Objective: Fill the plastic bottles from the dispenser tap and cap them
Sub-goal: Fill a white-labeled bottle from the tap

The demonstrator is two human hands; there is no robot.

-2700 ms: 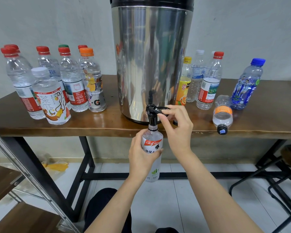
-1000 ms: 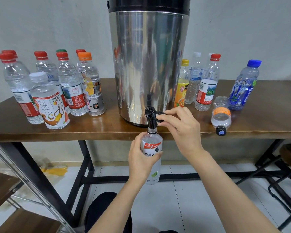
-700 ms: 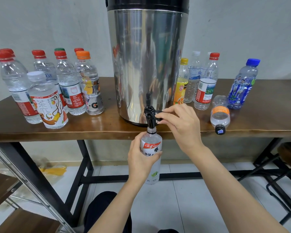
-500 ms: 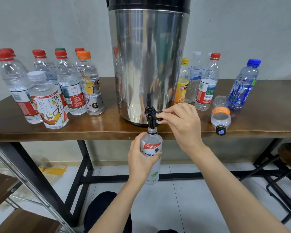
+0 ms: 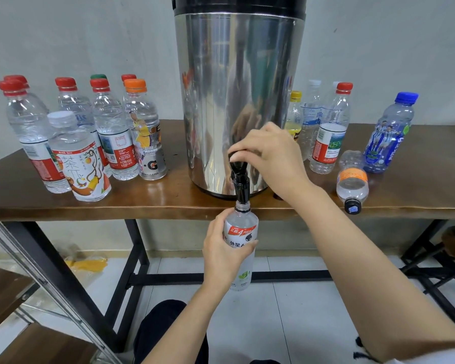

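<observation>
Desk of dark brown wood (image 5: pixel 431 179) on black metal legs carried a tall, polished steel drum dispenser (image 5: pixel 237 88) with a black lid, standing near the front edge at the middle. Toward the desk's left end stood a cluster of clear plastic bottles (image 5: pixel 108 132), upright and capped, mostly in red, with one orange, one white and one green cap among them. Toward the right end a smaller group of upright capped bottles (image 5: pixel 329 132) stood just beside the dispenser, and a blue-capped bottle with a blue label (image 5: pixel 389 135) stood a little apart from them. Near the front edge on that side a clear bottle with an orange label (image 5: pixel 352 182) lay on its side, its black cap pointing off the desk. The person's right hand (image 5: pixel 273 153) reached over the black plastic tap (image 5: pixel 241 185) at the dispenser's base, fingers curled around the lever on top. The left hand (image 5: pixel 221 253) gripped a clear, white-labelled plastic bottle (image 5: pixel 243 227) below the desk's front edge, upright and uncapped, its open neck meeting the tap's spout.
</observation>
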